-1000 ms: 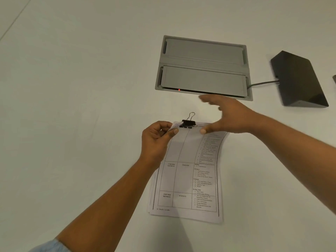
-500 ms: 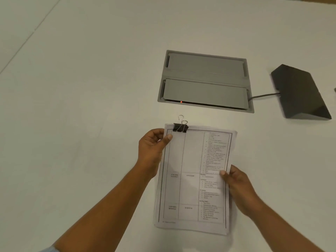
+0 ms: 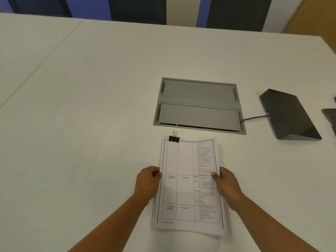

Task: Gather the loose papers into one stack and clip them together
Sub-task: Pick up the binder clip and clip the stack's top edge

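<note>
A stack of printed papers [image 3: 185, 190] with a table of text lies lengthwise in front of me on the white table [image 3: 81, 124]. A black binder clip [image 3: 174, 138] with silver wire handles grips its far left corner. My left hand [image 3: 148, 180] pinches the left edge of the stack at mid-height. My right hand [image 3: 226, 184] holds the right edge at the same height, thumb on top of the sheet.
A grey recessed cable box [image 3: 199, 106] with a red light sits just beyond the papers. A black wedge-shaped device [image 3: 289, 115] with a cable lies to the right, another dark object [image 3: 331, 117] at the right border. Chairs stand past the table's far edge.
My left hand slid from the top corner near the clip down to the middle of the left edge. My right hand came from above the clip to the right edge. The view tilted up.
</note>
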